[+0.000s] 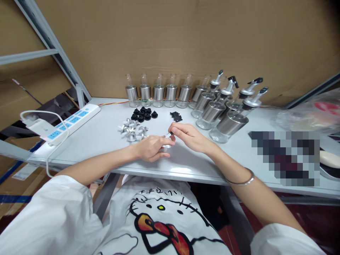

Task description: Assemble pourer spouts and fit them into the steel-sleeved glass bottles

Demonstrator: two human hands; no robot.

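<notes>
My left hand (152, 148) rests on the white table (106, 134) and grips a small silver pour spout (167, 141). My right hand (187, 136) pinches a tiny black cap at the spout's tip, fingertips of both hands touching. Just left of my hands lie several loose silver spouts (131, 130). Behind them sit a cluster of black stoppers (143, 114) and a small pile of black caps (176, 116).
A row of steel-sleeved glass bottles without spouts (159, 94) stands along the cardboard wall. Bottles with spouts fitted (228, 113) stand at the right. A white and blue power strip (69, 122) lies at the left. A clear plastic bag (310, 113) sits far right.
</notes>
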